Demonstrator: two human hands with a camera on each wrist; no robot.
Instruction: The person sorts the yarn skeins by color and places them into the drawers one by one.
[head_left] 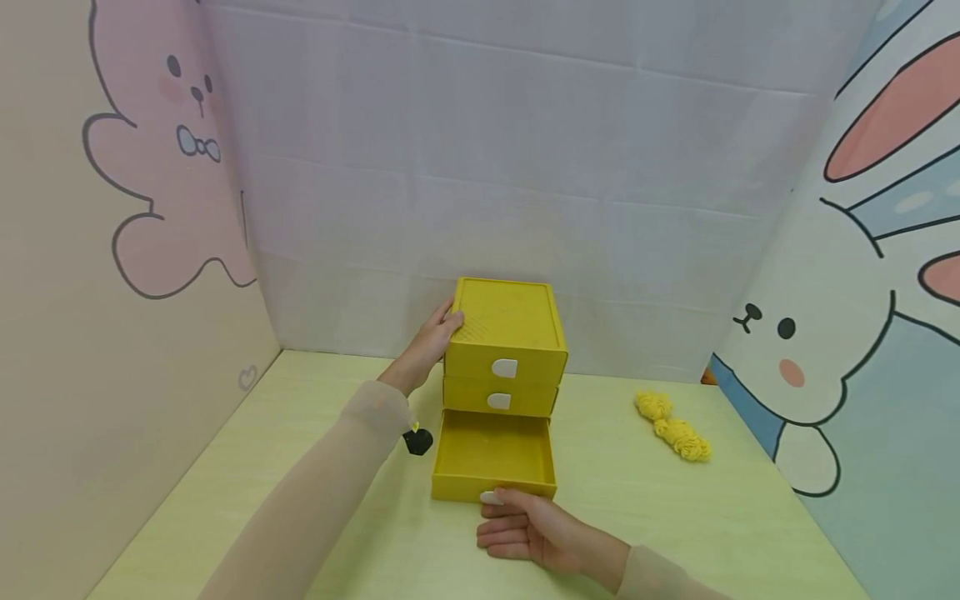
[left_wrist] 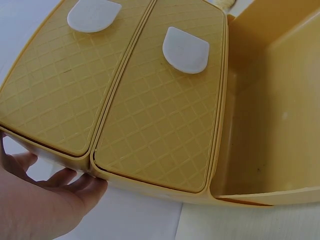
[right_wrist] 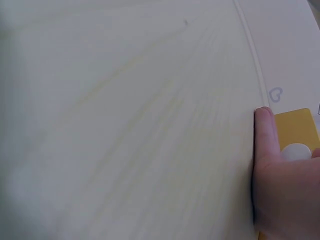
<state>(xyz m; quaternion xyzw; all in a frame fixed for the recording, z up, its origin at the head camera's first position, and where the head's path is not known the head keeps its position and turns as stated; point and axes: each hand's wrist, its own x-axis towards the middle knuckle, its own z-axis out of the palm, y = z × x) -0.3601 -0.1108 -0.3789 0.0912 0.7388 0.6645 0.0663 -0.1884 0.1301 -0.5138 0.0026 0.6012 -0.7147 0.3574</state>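
A yellow drawer box (head_left: 510, 312) with three drawers stands against the back cloth. Its two upper drawers are closed and the bottom drawer (head_left: 495, 446) is pulled out, with nothing visible inside. My left hand (head_left: 423, 346) holds the box's left side, thumb at the top edge; in the left wrist view its bent fingers (left_wrist: 92, 192) touch the side wall. At the front, my right hand (head_left: 547, 533) pinches the bottom drawer's white tab handle (head_left: 491, 497), the thumb on top. The right wrist view shows this hand (right_wrist: 285, 195) by the white tab (right_wrist: 296, 151), partly cut off.
To the right lies a bundle of yellow yarn (head_left: 678, 432) on the pale table (head_left: 622, 500). A small black piece (head_left: 417, 441) shows beside the left sleeve. Printed walls flank both sides, and a white cloth (head_left: 510, 167) hangs behind.
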